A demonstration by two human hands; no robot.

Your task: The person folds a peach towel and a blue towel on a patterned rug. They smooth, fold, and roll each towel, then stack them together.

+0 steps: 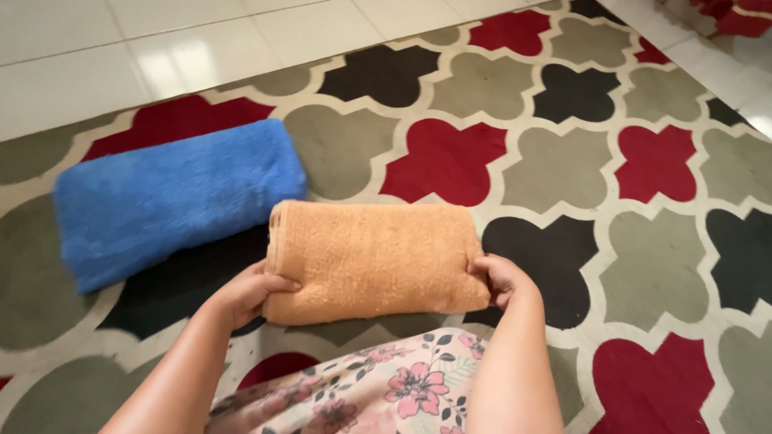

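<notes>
Orange towel: folded into a thick rectangle (pixel 374 259), lying flat on the rug directly in front of the person's floral-clad lap (pixel 386 390).
Left hand: (pixel 245 293) grips the orange towel's left end, thumb on top, fingers clamped on the folded edge, seemingly to keep the layers square.
Right hand: (pixel 500 277) pinches the towel's right end the same way, fingers closed on it.
Blue towel: (pixel 173 197) folded, lying just left of and beyond the orange towel, nearly touching its corner.
Rug: (pixel 655 165) quatrefoil pattern in red, grey, black.
Floor: pale glossy tiles (pixel 121 48) beyond the rug's far edge.
</notes>
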